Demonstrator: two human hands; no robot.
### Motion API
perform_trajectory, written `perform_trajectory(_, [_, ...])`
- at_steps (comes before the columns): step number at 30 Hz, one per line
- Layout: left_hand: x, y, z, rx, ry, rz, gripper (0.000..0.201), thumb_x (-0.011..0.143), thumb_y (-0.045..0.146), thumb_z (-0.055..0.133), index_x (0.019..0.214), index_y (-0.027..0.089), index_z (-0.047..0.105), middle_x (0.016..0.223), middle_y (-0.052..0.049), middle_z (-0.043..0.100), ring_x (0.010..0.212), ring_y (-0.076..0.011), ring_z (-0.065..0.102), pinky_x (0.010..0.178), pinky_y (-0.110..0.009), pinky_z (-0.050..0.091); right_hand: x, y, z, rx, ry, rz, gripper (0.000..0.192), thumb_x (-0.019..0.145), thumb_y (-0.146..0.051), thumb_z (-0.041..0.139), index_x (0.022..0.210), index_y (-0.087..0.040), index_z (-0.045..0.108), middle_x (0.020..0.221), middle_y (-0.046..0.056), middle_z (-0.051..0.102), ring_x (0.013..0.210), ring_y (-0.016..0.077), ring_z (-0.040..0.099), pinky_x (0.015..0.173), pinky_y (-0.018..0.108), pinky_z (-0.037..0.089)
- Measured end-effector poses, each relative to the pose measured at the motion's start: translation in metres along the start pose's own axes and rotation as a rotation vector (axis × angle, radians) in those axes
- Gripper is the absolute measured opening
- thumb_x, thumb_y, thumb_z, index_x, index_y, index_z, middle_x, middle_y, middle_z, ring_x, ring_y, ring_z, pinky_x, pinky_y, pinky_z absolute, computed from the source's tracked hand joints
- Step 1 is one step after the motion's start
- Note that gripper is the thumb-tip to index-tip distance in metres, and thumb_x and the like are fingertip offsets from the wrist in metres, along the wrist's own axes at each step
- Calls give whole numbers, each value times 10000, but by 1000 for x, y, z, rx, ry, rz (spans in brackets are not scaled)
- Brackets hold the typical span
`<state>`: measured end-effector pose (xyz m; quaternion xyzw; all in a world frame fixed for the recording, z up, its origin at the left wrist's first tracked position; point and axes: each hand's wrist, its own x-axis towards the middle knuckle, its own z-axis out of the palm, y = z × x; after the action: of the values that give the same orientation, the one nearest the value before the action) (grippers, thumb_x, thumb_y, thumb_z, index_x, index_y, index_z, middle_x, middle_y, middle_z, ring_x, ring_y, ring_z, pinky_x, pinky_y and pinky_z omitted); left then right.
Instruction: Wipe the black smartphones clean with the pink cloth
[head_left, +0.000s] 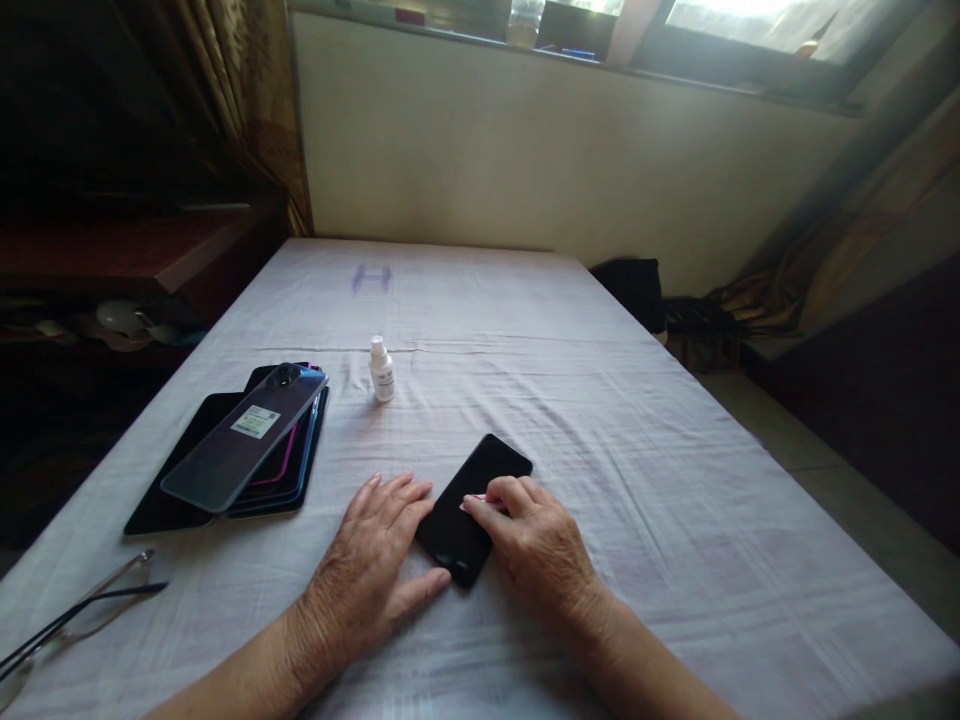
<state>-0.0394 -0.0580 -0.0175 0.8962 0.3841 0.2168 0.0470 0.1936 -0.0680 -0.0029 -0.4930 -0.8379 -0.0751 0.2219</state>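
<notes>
Right hand [544, 540] pinches a small pink scrap [474, 500] between thumb and fingers, against a dark phone [450, 520]. Left hand [375, 555] spread flat, thumb and index at the phone's left edge, presumably to steady it. Phone lies screen up, slantwise, on a pale cloth [675, 600] between the hands. Left: stacked devices [176, 440], probably grouped to save space; folded glasses [105, 595] nearer. Farther: upright capped bottle [382, 375]. Bottle print and stack's white sticker [256, 421]: too small to read; no brand legible.

Glare from upper-right window [739, 25]; left side dark, edges stretched.
</notes>
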Motion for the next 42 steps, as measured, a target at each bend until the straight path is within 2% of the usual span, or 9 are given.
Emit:
perform_trajectory(6, [1, -7, -7, 64, -14, 13, 482, 840, 305, 615, 1302, 190, 536, 1383, -114, 592, 1320, -310, 495, 1151, -547, 284, 2, 21, -3, -69, -22, 79, 228, 924, -130, 603, 1081, -231, 734, 923, 56, 648, 833, 184, 578, 703, 284, 451])
perform_trajectory(13, [0, -16, -8, 96, -43, -22, 502, 860, 347, 603, 1335, 199, 539, 1411, -107, 573, 1326, -309, 486, 1168, -550, 246, 0, -4, -1, 21, 7, -4, 195, 964, -179, 562, 1062, -223, 725, 887, 46, 651, 762, 167, 561, 672, 273, 443])
perform_trajectory(20, [-2, -16, -5, 116, -21, -6, 511, 856, 347, 604, 1340, 197, 531, 1403, -100, 578, 1346, -296, 461, 1182, -519, 213, 5, 17, 0, -51, -22, 60, 224, 934, -142, 598, 1091, -235, 728, 923, 58, 655, 820, 182, 583, 697, 282, 453])
perform_trajectory(27, [-4, -18, -1, 126, 5, -7, 552, 850, 335, 611, 1377, 219, 495, 1420, -84, 564, 1355, -288, 451, 1190, -501, 207, 5, 4, 1, -8, 15, 3, 181, 942, -173, 601, 1046, -239, 733, 876, 40, 655, 755, 168, 571, 660, 277, 441])
perform_trajectory(32, [-2, -17, -5, 154, 12, 22, 552, 833, 323, 623, 1360, 205, 507, 1393, -95, 588, 1326, -291, 490, 1173, -504, 247, 8, 8, 1, -22, 9, 67, 195, 927, -149, 612, 1049, -237, 737, 896, 51, 660, 796, 175, 587, 681, 274, 451])
perform_trajectory(38, [-2, -16, -4, 180, 36, 44, 561, 838, 332, 618, 1371, 205, 498, 1393, -90, 592, 1315, -272, 504, 1174, -478, 246, 3, 0, 3, 2, 26, -4, 192, 932, -158, 612, 1073, -223, 723, 875, 42, 657, 733, 168, 565, 644, 276, 444])
perform_trajectory(42, [-3, -17, -3, 163, 30, 35, 561, 842, 336, 614, 1376, 207, 498, 1396, -90, 588, 1316, -283, 503, 1167, -491, 266, 8, 3, 3, -21, 13, 36, 188, 930, -160, 619, 1061, -236, 729, 888, 44, 660, 773, 178, 581, 669, 282, 452])
